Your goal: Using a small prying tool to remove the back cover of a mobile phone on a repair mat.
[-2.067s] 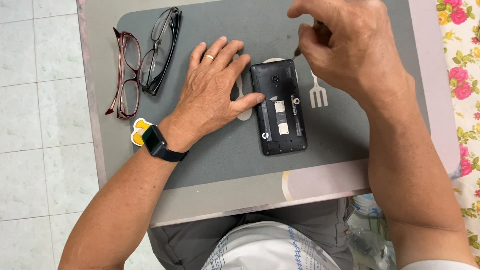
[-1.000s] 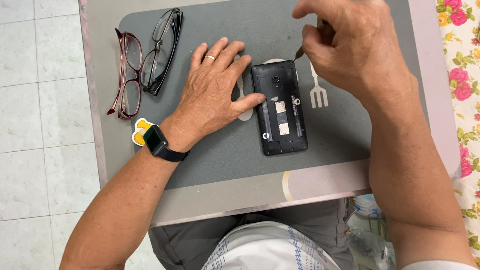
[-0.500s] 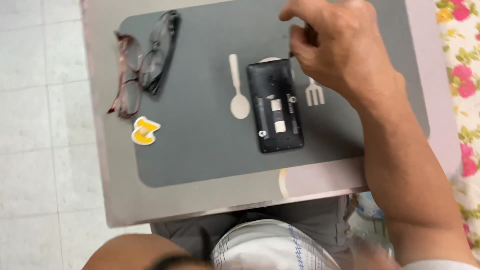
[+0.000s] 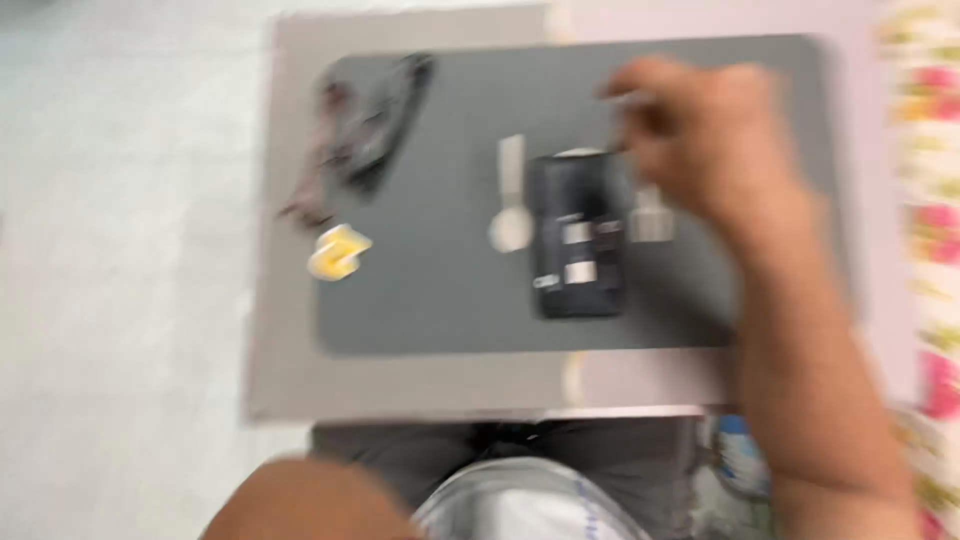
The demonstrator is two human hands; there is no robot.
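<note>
Pale tiled floor (image 4: 120, 300) under a grey table (image 4: 290, 380) with a dark mat (image 4: 430, 300), floral cloth (image 4: 930, 250) alongside.

Whole view smeared by motion blur; edges nowhere sharp

- Right hand (image 4: 700, 140): fingers merged into one blur; grip not discernible; a thin pale streak is seen at the fingertips, its kind not determinable; forearm cut off by the lower edge
- Left hand: not shown; only a blurred stretch of arm (image 4: 310, 500) is cut by the bottom edge
- Dark phone-like device (image 4: 578, 235): markings reduced to pale patches; upper right corner is hidden by the right hand
- Eyeglasses (image 4: 360, 135): blurred to a dark smudge; number not countable
- Yellow item (image 4: 338, 252): shape unreadable
- Floral cloth (image 4: 925, 200): cut off by the right edge
</note>
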